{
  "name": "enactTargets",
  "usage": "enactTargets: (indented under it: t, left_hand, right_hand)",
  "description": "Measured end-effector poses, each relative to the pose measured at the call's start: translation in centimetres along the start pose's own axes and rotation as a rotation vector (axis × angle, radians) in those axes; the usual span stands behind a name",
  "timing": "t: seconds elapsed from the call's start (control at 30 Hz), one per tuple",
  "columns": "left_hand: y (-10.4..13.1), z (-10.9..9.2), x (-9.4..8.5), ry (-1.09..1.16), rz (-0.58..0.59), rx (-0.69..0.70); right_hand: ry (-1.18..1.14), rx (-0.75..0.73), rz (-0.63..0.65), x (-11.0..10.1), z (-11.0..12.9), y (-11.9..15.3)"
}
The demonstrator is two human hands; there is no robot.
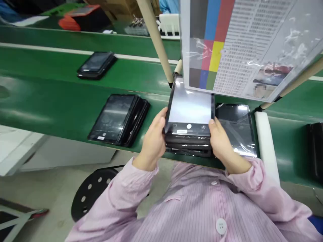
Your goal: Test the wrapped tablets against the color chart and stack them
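On the green counter point(60, 101), 1 stack of dark tablets point(112, 119) lies left of the left hand point(154, 139) — its grip pinches the left edge of the lit tablet point(189, 106), atop a central pile; the right hand point(220, 141) pinches the right edge.

Chart point(242, 47) print blurred, no text legible

The centre stack of tablets point(190, 111) lies on the table point(45, 101) before you, between your hands. Left of it sits a second stack point(113, 119); a third point(96, 64) lies farther back, left. Right of centre: one tablet point(237, 127), apparently wrapped, then a foam strip point(266, 144). The chart point(242, 47) stands behind the centre stack.
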State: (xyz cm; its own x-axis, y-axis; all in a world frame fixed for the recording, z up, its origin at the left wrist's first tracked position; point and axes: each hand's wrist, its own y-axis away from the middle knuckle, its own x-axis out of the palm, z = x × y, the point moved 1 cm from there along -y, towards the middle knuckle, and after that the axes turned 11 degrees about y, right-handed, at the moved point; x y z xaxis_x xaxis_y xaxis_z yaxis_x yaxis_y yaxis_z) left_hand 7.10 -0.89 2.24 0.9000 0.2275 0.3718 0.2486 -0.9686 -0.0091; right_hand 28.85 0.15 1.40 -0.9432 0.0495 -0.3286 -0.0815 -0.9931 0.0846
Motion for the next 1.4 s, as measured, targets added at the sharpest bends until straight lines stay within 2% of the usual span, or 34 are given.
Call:
enactTargets:
  t: [0.07, 0.17, 0.27, 0.4, 0.47, 0.57, 0.63, 0.73, 0.8, 0.87, 0.97, 1.07, 1.17, 1.27, 1.33, 1.4]
  left_hand:
    - [0.9, 0.3, -1.4, -0.032, -0.053, 0.009]
    - [0.9, 1.0, -2.4, -0.046, -0.077, -0.021]
    - [0.5, 1.1, -2.3, -0.074, -0.081, -0.05]
    - [1.6, -0.1, -1.2, -0.177, -0.091, -0.003]
    - [2.8, -0.7, -0.6, -0.235, -0.064, 0.049]
    - [5.1, -0.5, 1.1, -0.324, 0.072, 0.116]
    - [6.6, 0.7, 2.8, -0.356, 0.178, 0.129]
    - [8.1, 3.4, 6.4, -0.372, 0.33, 0.111]
    - [8.6, 5.1, 8.9, -0.377, 0.431, 0.086]
    - [8.7, 6.4, 10.8, -0.403, 0.5, 0.051]
    - [8.5, 7.6, 12.0, -0.512, 0.552, 0.02]
    - [8.2, 8.2, 11.7, -0.65, 0.623, 0.046]
    - [8.4, 8.8, 10.8, -0.762, 0.678, 0.117]
    - [8.8, 9.2, 10.3, -0.822, 0.67, 0.171]
    - [9.2, 8.8, 10.3, -0.82, 0.689, 0.189]
    - [9.4, 7.4, 10.3, -0.782, 0.756, 0.213]
  right_hand:
    - [0.123, -0.01, 0.001, 1.1, -0.1, 1.5]
    - [0.351, 0.014, -0.024, 2.2, -0.2, 2.3]
    - [0.5, 0.031, -0.03, 2.7, -0.5, 2.2]
    - [0.502, -0.025, -0.014, 2.2, -0.7, 2.6]
    - [0.498, -0.059, -0.008, 0.9, -0.7, 3.5]
    - [0.536, -0.124, -0.054, -2.8, -1.1, 5.3]
    - [0.588, -0.146, -0.123, -6.3, -1.9, 6.5]
    - [0.676, -0.129, -0.194, -11.7, -3.8, 7.3]
    - [0.725, -0.12, -0.207, -14.7, -5.2, 6.8]
    - [0.756, -0.117, -0.203, -16.7, -6.6, 5.7]
    - [0.77, -0.077, -0.164, -17.9, -8.6, 3.8]
    - [0.744, -0.033, -0.111, -17.5, -10.2, 2.9]
    - [0.73, -0.068, -0.115, -16.9, -11.0, 3.4]
    - [0.796, -0.181, -0.138, -17.4, -11.5, 4.5]
    - [0.871, -0.258, -0.187, -18.5, -11.7, 5.3]
    - [0.982, -0.213, -0.337, -20.1, -12.3, 5.8]
